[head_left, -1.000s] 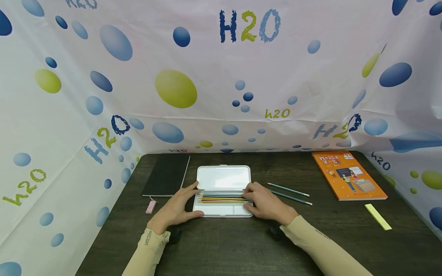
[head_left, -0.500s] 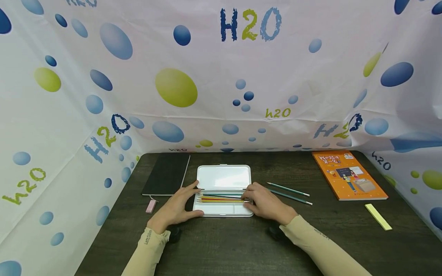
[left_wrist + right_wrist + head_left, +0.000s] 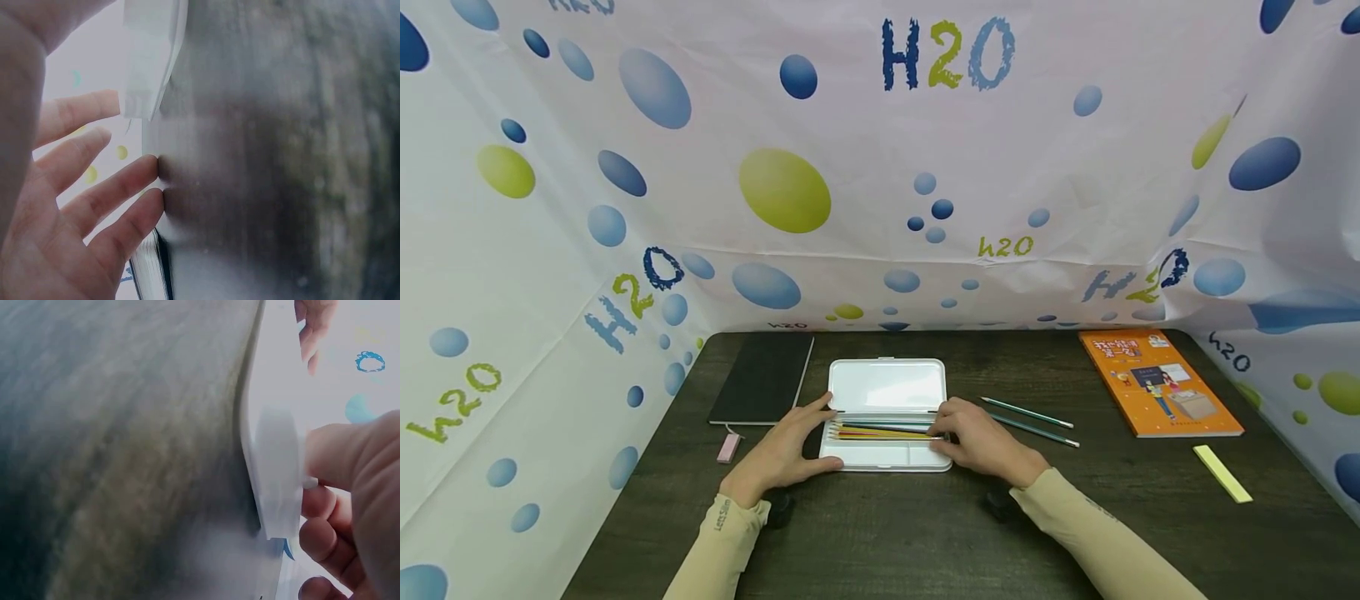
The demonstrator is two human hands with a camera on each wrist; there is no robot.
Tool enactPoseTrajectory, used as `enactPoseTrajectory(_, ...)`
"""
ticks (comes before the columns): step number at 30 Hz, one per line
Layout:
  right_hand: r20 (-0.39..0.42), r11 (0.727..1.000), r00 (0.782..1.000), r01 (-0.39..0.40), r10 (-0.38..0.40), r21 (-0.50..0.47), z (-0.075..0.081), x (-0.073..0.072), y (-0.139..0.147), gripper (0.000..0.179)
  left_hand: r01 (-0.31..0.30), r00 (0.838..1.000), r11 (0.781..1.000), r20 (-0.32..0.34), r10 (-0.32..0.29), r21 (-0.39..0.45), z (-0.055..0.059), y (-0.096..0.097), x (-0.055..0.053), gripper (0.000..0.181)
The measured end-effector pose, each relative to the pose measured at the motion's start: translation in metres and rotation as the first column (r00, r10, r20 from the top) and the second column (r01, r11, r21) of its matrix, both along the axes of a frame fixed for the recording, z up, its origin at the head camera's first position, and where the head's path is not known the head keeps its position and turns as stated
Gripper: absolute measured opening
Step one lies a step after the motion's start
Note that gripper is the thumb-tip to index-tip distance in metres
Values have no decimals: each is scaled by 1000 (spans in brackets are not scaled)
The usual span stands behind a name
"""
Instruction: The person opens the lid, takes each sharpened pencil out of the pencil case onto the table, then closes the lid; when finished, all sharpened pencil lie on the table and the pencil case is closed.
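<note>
A white pencil case [image 3: 872,457] lies unfolded on the dark table, its lid [image 3: 887,383] tipped back. Several pencils [image 3: 868,435], yellow, red and green, lie lengthwise inside. My left hand [image 3: 778,454] is spread at the case's left end, thumb on the near corner and a fingertip by the hinge; the left wrist view shows its fingers [image 3: 125,187] apart and fairly straight. At the right end, my right hand [image 3: 985,442] pinches a pencil's end; in the right wrist view its pale tip [image 3: 310,482] shows between thumb and forefinger. Most of that pencil is hidden.
Two green pencils [image 3: 1033,421] lie right of the case. A black notebook [image 3: 762,379] and pink eraser [image 3: 728,447] are at left. An orange book [image 3: 1157,383] and yellow strip [image 3: 1222,473] lie at right. A printed white cloth stands behind and beside the table.
A dark pencil in the case has shifted to lie slightly slanted over the yellow ones, as my right fingers moved a little at its end. My left hand has stayed in place.
</note>
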State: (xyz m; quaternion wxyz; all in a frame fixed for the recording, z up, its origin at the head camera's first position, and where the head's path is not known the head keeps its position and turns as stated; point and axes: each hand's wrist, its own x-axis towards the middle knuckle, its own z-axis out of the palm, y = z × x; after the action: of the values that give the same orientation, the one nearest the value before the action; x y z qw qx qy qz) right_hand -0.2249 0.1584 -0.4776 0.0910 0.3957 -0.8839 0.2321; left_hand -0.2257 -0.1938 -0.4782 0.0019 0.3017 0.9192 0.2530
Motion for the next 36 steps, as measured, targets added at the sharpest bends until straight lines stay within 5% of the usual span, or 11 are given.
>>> enactPoseTrajectory(12,25,996,999,35,-33,-81,5,-2,8,9,-1,1000,1000,-8,1,2,-3,0,-3,83)
enactPoseTrajectory(18,123,979,991,70,-47,-189,6,-1,20,10,-6,1000,1000,-14,6,5,-4,0,-4,81)
enactPoseTrajectory(26,215,954,971,160,-106,-252,7,6,51,9,-17,1000,1000,-9,17,4,-4,1,-3,80)
enactPoseTrajectory(36,202,928,961,241,-187,-285,5,18,100,7,-23,1000,1000,2,23,-8,-4,0,-3,80)
